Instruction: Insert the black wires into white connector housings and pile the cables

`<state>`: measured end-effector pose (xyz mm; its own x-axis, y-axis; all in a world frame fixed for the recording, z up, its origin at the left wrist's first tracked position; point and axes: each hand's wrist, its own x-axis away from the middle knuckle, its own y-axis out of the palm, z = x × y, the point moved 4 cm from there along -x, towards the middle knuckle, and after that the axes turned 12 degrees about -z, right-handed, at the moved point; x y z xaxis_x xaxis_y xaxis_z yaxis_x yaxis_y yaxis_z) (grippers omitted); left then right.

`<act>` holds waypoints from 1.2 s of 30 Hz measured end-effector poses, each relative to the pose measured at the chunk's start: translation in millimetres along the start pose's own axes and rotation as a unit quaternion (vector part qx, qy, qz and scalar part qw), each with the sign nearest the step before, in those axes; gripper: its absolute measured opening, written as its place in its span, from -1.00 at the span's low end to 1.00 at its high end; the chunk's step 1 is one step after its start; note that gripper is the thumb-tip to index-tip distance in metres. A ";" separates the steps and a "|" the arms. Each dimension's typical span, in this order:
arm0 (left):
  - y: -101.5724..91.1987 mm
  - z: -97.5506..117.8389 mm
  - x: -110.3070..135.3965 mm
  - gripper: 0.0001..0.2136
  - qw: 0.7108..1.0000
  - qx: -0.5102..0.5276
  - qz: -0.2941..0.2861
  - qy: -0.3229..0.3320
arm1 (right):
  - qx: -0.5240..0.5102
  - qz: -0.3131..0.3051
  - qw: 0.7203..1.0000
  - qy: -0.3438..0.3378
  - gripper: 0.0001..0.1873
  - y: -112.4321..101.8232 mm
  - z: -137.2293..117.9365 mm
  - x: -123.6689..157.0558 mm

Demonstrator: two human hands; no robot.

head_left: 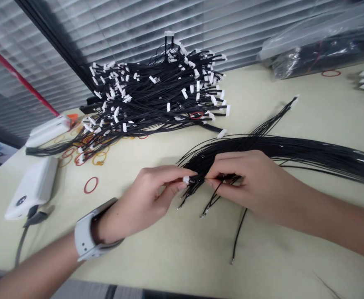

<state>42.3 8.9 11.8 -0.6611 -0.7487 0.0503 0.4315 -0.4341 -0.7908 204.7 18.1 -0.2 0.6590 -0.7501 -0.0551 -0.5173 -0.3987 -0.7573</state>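
Observation:
My left hand (144,199) pinches a small white connector (186,179) between thumb and forefinger; a white watch sits on that wrist. My right hand (247,182) pinches thin black wires (215,195) right beside the connector, their tips pointing toward it. Both hands rest at the near end of a loose bundle of black wires (309,155) that runs off to the right. Several loose wire ends hang below my fingers.
A heap of black wires with white connectors (157,95) lies at the back by the window blinds. Red and orange rubber bands (90,185) are scattered at the left near a white device (32,187) with a cable. Plastic bags (319,45) sit at the back right.

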 end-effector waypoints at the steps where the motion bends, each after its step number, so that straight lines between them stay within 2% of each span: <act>1: 0.0 1.0 0.1 -0.77 1.000 -0.010 0.001 0.006 | 0.001 0.002 1.000 0.003 -0.85 0.0 0.0 0.1; 6: 0.2 2.3 -0.1 -0.77 1.000 -0.016 0.005 0.007 | -0.012 0.006 1.000 0.011 -0.85 -1.3 -1.1 1.4; 13: 2.7 -5.8 -0.8 -0.81 0.985 0.158 -0.009 -0.061 | -0.083 0.005 0.995 0.054 -0.86 -2.1 -1.1 2.0; 21: 5.9 -4.8 -3.9 -0.85 0.935 0.340 -0.026 -0.101 | -0.106 0.020 0.991 0.084 -0.88 -2.6 -0.8 1.9; 25: 6.7 -6.4 -5.0 -0.85 0.921 0.371 -0.023 -0.119 | -0.117 0.017 0.990 0.078 -0.88 -4.0 -1.8 1.7; 30: 8.5 -11.6 -5.6 -0.84 0.903 0.414 -0.033 -0.110 | -0.107 0.017 0.992 0.066 -0.88 -3.3 0.6 1.4; 36: 9.4 -12.3 -4.4 -0.85 0.906 0.407 -0.032 -0.109 | -0.060 0.039 0.997 0.008 -0.86 0.3 -3.1 0.1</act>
<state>41.7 14.3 -3.4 -0.6026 -0.7514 0.2689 0.7647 -0.6400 -0.0749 203.0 16.2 1.5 0.6055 -0.7897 -0.0991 -0.6289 -0.3984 -0.6676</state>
